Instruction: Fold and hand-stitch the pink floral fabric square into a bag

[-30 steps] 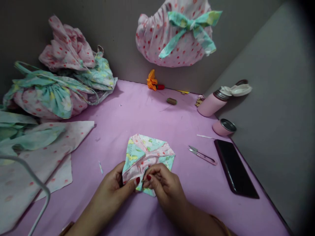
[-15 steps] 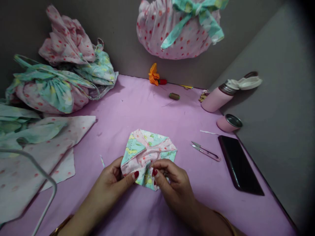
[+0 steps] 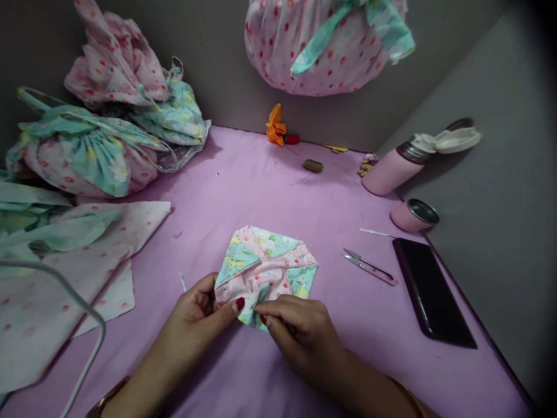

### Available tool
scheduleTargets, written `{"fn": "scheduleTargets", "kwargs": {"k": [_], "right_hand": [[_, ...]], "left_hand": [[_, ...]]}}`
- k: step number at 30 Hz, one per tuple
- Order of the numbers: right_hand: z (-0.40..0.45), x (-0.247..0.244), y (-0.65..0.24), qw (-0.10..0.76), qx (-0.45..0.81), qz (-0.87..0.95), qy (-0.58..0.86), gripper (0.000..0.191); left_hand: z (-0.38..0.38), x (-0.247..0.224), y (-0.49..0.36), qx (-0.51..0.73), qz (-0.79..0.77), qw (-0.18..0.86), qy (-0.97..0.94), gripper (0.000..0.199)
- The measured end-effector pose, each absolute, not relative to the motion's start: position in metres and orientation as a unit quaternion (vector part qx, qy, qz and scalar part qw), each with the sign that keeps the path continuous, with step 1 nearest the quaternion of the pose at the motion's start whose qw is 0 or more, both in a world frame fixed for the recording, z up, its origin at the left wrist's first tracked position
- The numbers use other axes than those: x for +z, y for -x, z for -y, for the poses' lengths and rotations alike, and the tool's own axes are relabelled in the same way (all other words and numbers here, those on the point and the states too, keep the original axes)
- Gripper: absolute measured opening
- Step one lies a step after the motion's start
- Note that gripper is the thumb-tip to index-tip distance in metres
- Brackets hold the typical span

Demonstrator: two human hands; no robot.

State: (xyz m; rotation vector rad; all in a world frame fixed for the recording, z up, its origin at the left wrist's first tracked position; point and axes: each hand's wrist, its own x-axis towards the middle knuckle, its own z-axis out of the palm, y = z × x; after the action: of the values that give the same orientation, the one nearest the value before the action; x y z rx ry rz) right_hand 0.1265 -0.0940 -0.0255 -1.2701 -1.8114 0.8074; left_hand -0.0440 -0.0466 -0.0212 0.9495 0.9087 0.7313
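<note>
A patchwork fabric piece in pink and mint floral print lies low over the purple cloth, its front part bunched. My left hand grips its left edge, thumb on top and fingers beneath. At the front edge, my right hand is closed, with thumb and index finger pinched on the fabric. Whether a needle is between those fingertips is too small to tell. To the right of the fabric lie pink-handled thread snips.
Black phone, pink cup lid and open pink bottle stand along the right. A thread spool lies farther back. Gathered fabric bags, cut cloth and a white cable occupy the left. Another bag hangs above.
My right hand has moved left along the front edge, nearer my left thumb, and its fingers have closed together. My left hand keeps its hold. The view has shifted slightly.
</note>
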Motion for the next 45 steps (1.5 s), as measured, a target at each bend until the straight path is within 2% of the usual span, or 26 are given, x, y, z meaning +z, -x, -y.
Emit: {"fn": "scheduleTargets", "kwargs": {"k": [9, 25, 34, 45], "right_hand": [[0.0938, -0.0267, -0.1251, 0.388, 0.306, 0.709, 0.504, 0.023], [0.0934, -0.0291, -0.1219, 0.367, 0.326, 0.701, 0.517, 0.021], [0.0929, -0.0307, -0.1194, 0.350, 0.305, 0.707, 0.534, 0.021], [0.0944, -0.0291, -0.1228, 0.368, 0.329, 0.693, 0.525, 0.018]], "left_hand": [[0.0449, -0.0189, 0.0429, 0.331, -0.429, 0.728, -0.419, 0.017], [0.0463, -0.0239, 0.0453, 0.324, -0.430, 0.716, -0.444, 0.011], [0.0489, -0.0274, 0.0484, 0.306, -0.475, 0.661, -0.494, 0.011], [0.0486, -0.0231, 0.0466, 0.305, -0.459, 0.679, -0.485, 0.009]]}}
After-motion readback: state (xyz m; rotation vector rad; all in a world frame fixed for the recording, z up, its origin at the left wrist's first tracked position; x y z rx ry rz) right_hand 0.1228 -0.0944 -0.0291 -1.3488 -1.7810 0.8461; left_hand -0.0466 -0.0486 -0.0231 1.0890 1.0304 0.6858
